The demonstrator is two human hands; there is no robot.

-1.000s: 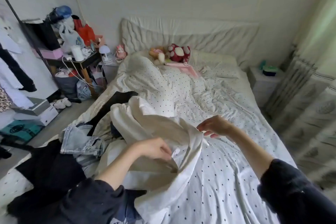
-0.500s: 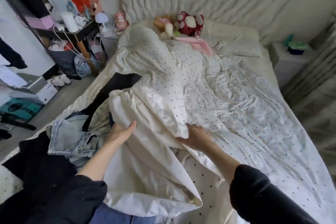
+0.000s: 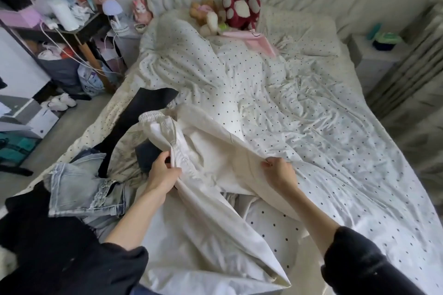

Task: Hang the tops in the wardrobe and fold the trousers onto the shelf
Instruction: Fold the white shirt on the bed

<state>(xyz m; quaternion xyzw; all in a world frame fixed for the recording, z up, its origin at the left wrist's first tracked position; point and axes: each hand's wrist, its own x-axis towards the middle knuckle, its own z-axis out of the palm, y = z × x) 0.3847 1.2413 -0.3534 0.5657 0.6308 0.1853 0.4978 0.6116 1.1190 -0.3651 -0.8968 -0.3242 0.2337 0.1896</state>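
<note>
Cream-white trousers (image 3: 203, 151) with an elastic waistband lie spread on the bed's near left part, legs running toward me. My left hand (image 3: 163, 172) grips the left side seam just below the waistband. My right hand (image 3: 278, 172) pinches the fabric's right edge. Light-blue jeans (image 3: 81, 189) lie crumpled to the left of my left hand. A black garment (image 3: 143, 112) lies behind the waistband, and another dark garment (image 3: 36, 235) is heaped at the near left. No wardrobe or shelf for trousers is in view.
The bed (image 3: 323, 151) carries a dotted white duvet, with plush toys (image 3: 230, 14) and a pink item at the pillows. A cluttered black shelf unit (image 3: 60, 29) and boxes stand on the floor at left. A white nightstand (image 3: 378, 52) sits at the far right.
The trousers, held up a second ago, now lie spread on the bed with the waistband showing. Both hands went from flat on the fabric to gripping its side edges.
</note>
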